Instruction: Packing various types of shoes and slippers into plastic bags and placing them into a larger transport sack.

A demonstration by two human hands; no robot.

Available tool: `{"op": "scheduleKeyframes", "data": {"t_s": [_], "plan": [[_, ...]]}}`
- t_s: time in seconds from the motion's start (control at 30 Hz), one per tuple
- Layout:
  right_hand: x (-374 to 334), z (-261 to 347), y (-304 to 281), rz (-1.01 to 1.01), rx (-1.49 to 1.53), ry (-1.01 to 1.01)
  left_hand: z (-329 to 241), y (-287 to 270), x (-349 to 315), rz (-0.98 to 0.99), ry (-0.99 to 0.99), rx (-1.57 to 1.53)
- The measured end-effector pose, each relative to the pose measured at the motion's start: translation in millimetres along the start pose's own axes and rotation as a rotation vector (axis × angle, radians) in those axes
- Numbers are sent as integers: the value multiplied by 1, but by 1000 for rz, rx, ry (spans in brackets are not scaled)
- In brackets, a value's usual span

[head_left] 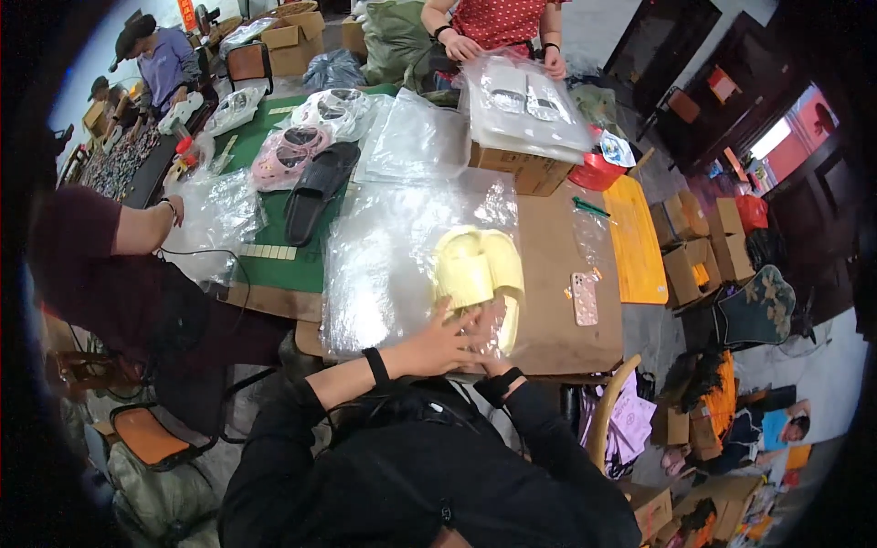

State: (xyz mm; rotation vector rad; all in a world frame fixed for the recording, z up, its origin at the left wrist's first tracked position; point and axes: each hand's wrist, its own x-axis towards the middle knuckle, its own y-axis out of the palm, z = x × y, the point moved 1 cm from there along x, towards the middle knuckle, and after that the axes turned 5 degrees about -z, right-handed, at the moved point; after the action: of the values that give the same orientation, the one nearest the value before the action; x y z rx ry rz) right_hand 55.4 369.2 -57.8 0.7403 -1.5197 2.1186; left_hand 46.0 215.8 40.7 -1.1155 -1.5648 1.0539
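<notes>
Co-worker in a maroon top [78, 228] is at our left, one forearm reaching over loose clear plastic bags [215, 233]. Next to those, on a green mat [288, 265], we have pink clogs [288, 157] in clear wrap, a black slide sandal [320, 187] touching them, and white clogs [333, 111] bagged just beyond. A stack of clear bags [416, 137] follows, and nearer us broad clear plastic [379, 265] spreads over the table.

At its right side lie the yellow slides [468, 274], side by side, close in front of us. Our left hand [440, 342] is at their near end, its fingers apart and reaching across toward the right. Our right hand [491, 336] meets it there; overlap and glare hide its fingers, so we cannot tell whether it grips anything.

Farther off, a co-worker in a red dotted top handles a clear bag holding pale slides [525, 91], above a cardboard box [521, 169]. To our right lie a pink-cased phone [584, 300] and, beyond it, a yellow-orange board [635, 242].
</notes>
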Motion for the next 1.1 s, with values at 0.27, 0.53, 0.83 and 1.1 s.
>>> {"op": "scheduleKeyframes", "data": {"t_s": [0.27, 0.53, 0.83, 1.1], "plan": [[50, -38, 33, 6, -258, -96, -23, 1, 2, 55, 129, -542], [31, -84, 41, -7, -482, -185, 40, 43, -50, -18, -410, -659], [10, -121, 36, 126, 145, 171, 87, 89, -128, 409, -744, -24], [-96, -63, -4, 335, -338, 398, 132, 98, -106, 293, -593, 113]]}}
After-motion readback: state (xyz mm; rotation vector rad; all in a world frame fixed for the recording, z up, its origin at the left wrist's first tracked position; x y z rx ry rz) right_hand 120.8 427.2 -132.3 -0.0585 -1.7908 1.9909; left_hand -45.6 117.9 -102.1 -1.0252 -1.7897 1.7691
